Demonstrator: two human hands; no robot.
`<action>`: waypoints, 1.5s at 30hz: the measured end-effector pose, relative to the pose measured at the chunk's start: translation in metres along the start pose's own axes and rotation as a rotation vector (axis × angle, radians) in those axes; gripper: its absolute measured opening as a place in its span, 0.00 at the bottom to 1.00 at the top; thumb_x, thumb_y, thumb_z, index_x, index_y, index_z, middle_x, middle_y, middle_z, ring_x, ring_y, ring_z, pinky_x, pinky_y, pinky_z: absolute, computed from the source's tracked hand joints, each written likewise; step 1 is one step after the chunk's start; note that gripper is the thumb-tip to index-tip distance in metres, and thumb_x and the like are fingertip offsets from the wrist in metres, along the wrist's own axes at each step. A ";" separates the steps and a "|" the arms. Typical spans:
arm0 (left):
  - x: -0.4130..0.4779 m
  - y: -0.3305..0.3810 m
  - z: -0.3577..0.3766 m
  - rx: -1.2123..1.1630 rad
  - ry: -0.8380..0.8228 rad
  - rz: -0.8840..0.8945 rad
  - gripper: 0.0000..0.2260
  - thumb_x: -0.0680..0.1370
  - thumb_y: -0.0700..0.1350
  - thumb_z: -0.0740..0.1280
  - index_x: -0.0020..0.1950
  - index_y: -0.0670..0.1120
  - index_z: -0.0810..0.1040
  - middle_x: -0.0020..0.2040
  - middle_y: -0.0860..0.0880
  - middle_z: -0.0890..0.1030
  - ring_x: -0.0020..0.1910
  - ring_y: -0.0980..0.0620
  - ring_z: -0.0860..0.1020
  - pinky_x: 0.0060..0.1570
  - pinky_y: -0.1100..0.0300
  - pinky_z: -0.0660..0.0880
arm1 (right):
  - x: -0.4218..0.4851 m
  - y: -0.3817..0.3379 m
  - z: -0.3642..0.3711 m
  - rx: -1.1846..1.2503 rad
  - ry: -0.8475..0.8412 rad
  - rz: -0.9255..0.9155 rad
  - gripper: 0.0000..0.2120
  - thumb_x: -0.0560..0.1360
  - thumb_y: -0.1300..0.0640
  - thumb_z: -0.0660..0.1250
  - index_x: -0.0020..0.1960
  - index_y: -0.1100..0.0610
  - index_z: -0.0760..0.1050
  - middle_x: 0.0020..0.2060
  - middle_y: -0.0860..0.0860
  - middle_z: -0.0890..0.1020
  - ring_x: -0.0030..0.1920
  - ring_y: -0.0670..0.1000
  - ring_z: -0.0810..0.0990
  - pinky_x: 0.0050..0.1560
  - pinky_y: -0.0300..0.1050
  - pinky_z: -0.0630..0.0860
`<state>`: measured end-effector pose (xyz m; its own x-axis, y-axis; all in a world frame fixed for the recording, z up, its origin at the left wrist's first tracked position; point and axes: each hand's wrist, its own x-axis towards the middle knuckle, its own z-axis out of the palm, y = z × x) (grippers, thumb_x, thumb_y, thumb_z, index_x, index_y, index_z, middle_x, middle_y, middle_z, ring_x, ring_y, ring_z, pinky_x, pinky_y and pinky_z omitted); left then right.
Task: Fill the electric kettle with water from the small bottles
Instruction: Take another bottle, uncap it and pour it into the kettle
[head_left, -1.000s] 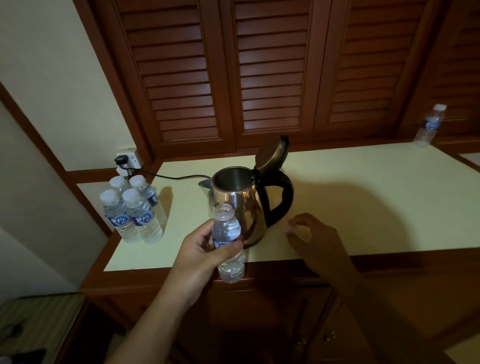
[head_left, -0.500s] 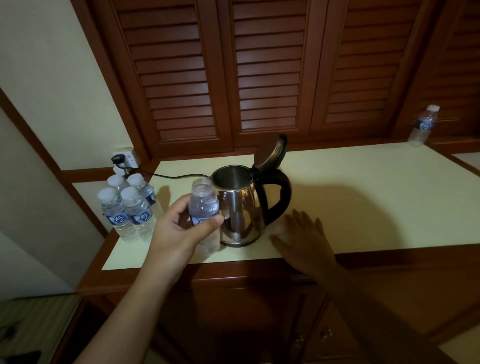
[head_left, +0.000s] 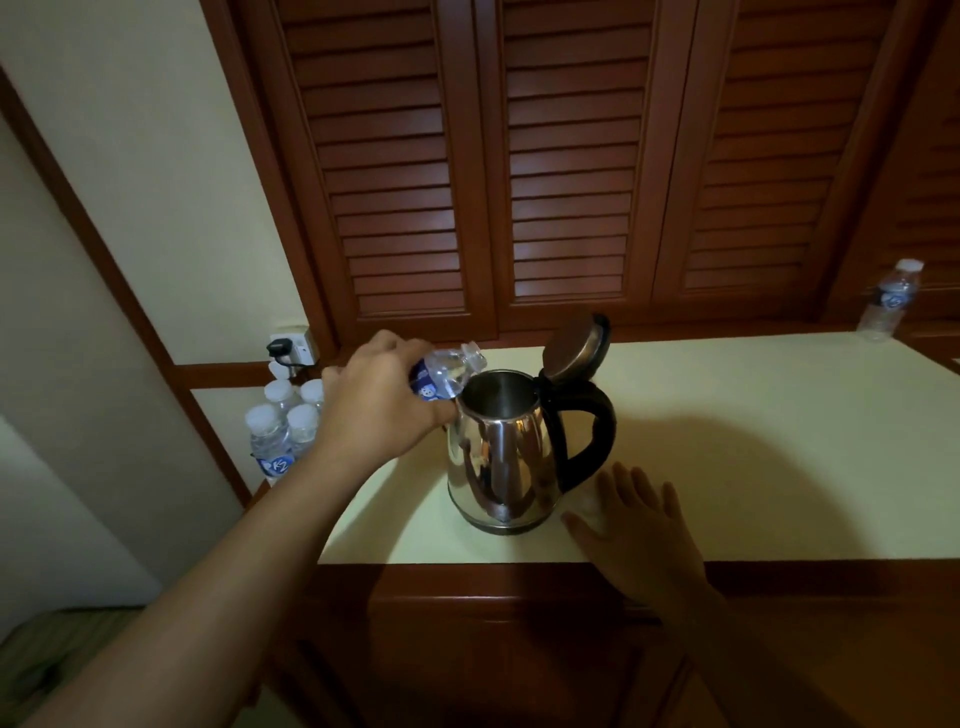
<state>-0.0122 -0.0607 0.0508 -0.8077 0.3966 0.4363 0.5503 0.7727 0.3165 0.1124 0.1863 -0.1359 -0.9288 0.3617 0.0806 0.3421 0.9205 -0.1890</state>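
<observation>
On my feed the left hand (head_left: 379, 410) gripped a small clear blue-labelled bottle (head_left: 447, 371) tipped over the shiny steel lid-up kettle (head_left: 498, 457) near the cream worktop (head_left: 753, 441) front edge, right hand (head_left: 634, 525) flat alongside, fingers straight.

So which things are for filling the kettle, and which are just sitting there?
For the job: kettle, lid open; bottle tipped at its rim, held by the left hand; four spare bottles at the left.
Just there: far bottle, shutters, right hand resting flat on the counter.
</observation>
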 end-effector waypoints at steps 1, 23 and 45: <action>0.003 0.002 0.000 0.071 -0.006 0.016 0.28 0.70 0.60 0.77 0.68 0.55 0.79 0.59 0.52 0.76 0.60 0.47 0.76 0.63 0.44 0.70 | 0.001 0.001 0.001 0.000 0.005 -0.004 0.44 0.76 0.26 0.40 0.82 0.53 0.48 0.82 0.54 0.50 0.82 0.57 0.46 0.79 0.63 0.44; 0.015 0.017 0.009 0.558 0.038 0.268 0.19 0.72 0.48 0.74 0.63 0.55 0.80 0.60 0.50 0.77 0.63 0.43 0.74 0.68 0.25 0.61 | -0.001 0.001 -0.008 0.041 0.075 -0.053 0.27 0.77 0.36 0.47 0.69 0.45 0.67 0.72 0.49 0.67 0.75 0.55 0.62 0.75 0.63 0.57; 0.019 0.029 0.003 0.741 0.048 0.529 0.27 0.74 0.41 0.74 0.73 0.51 0.76 0.68 0.45 0.74 0.73 0.39 0.69 0.70 0.18 0.51 | -0.004 0.003 -0.008 0.098 0.089 -0.077 0.18 0.80 0.41 0.52 0.64 0.44 0.72 0.69 0.46 0.72 0.75 0.52 0.63 0.75 0.65 0.55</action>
<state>-0.0122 -0.0292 0.0662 -0.4697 0.7816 0.4104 0.5561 0.6230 -0.5501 0.1181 0.1893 -0.1292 -0.9339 0.3066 0.1842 0.2510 0.9286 -0.2734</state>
